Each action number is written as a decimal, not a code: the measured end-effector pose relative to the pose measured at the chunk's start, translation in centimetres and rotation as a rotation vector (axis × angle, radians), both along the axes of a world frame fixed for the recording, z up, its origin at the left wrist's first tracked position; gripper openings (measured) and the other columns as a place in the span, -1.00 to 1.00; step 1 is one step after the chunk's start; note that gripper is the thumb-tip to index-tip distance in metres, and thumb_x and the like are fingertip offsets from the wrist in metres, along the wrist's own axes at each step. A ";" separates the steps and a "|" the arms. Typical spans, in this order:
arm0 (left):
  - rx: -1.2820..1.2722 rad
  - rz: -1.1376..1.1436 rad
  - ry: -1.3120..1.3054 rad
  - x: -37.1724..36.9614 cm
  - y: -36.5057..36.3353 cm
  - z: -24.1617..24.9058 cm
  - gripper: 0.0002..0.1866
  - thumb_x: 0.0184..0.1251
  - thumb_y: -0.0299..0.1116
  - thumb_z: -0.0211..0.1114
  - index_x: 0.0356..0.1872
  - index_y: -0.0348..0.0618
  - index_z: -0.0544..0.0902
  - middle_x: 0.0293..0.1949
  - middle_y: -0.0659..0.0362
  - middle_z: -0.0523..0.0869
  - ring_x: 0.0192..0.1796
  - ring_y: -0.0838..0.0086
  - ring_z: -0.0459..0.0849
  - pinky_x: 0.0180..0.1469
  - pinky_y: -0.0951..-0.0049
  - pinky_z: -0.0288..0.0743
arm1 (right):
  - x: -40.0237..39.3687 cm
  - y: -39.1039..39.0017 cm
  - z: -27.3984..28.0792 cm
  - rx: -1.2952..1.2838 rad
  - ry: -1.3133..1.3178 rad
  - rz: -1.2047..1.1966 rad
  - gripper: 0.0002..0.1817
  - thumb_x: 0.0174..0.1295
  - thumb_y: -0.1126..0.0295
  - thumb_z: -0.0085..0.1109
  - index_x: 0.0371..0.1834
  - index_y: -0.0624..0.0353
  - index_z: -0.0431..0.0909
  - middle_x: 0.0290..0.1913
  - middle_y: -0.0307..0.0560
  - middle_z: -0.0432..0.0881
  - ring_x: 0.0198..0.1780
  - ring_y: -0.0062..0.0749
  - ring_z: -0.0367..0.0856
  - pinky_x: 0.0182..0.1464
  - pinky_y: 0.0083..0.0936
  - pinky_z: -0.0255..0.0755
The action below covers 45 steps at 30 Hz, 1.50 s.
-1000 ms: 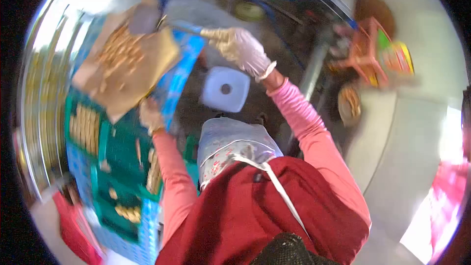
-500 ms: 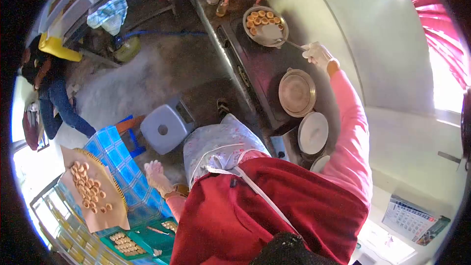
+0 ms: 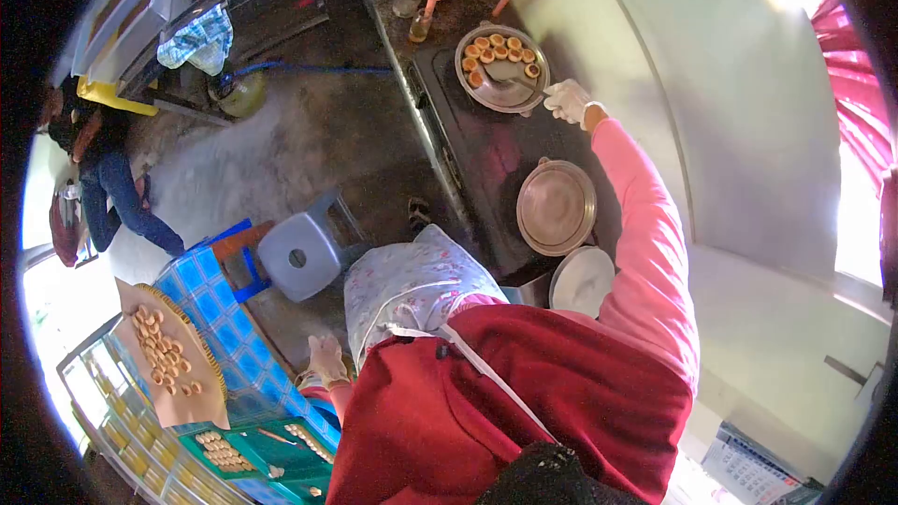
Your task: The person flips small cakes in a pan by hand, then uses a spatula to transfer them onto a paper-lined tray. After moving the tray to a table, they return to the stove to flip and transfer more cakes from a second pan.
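Note:
My right hand (image 3: 567, 100), in a white glove, is stretched out over the dark stove top and grips the handle of a metal spatula (image 3: 517, 83). The spatula's blade rests in a round pan (image 3: 502, 100) that holds several small golden pastries (image 3: 496, 44) along its far rim. My left hand (image 3: 326, 357), also gloved, hangs low by my hip with fingers loosely apart and nothing in it, close to the blue checked cloth (image 3: 224, 318).
Two covered pans (image 3: 556, 207) (image 3: 581, 281) sit on the stove nearer me. A grey plastic stool (image 3: 301, 255) stands on the floor. A tray of pastries on brown paper (image 3: 166, 352) and green crates (image 3: 253, 454) lie at lower left. Another person (image 3: 103, 178) stands at far left.
My view swung from the pastry tray to the stove. My right hand moved with the spatula to the far pan and now reaches further into it. My left hand dropped lower.

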<state>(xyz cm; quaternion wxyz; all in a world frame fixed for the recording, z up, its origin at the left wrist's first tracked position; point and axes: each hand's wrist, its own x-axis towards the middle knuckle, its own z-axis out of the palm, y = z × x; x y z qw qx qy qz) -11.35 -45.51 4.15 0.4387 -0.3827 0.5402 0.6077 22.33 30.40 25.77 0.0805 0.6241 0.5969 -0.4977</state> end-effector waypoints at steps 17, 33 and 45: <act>-0.121 -0.030 0.066 3.7 2.9 2.7 -0.27 0.37 0.10 0.15 0.29 -0.36 0.32 0.27 -0.14 0.44 0.29 0.09 0.44 0.28 0.16 0.31 | -0.5 -3.6 -4.6 0.222 0.240 -0.259 -0.43 0.10 0.37 0.17 0.26 0.20 0.47 -0.61 -0.30 0.47 -0.70 -0.71 0.26 -0.70 -0.66 0.10; -0.018 -0.036 0.238 1.4 2.6 0.5 -0.49 0.31 -0.02 0.26 0.05 -0.26 0.52 -0.12 0.02 0.64 -0.06 0.30 0.64 -0.16 0.40 0.55 | -4.3 -7.3 12.5 0.640 -0.204 0.752 -0.51 0.16 0.32 0.08 0.23 0.05 0.52 -0.65 0.03 0.40 -0.67 -0.43 0.36 -0.56 -0.42 0.33; -0.188 0.304 0.259 2.9 -1.8 3.7 -0.62 0.16 -0.06 0.40 -0.24 -0.21 0.66 -0.39 0.08 0.72 -0.47 0.44 0.67 -0.49 0.54 0.49 | -32.6 -28.0 21.0 0.135 0.217 0.924 -0.52 0.23 0.50 0.14 0.26 0.13 0.49 -0.44 -0.43 0.42 -0.50 -0.77 0.25 -0.46 -0.74 0.21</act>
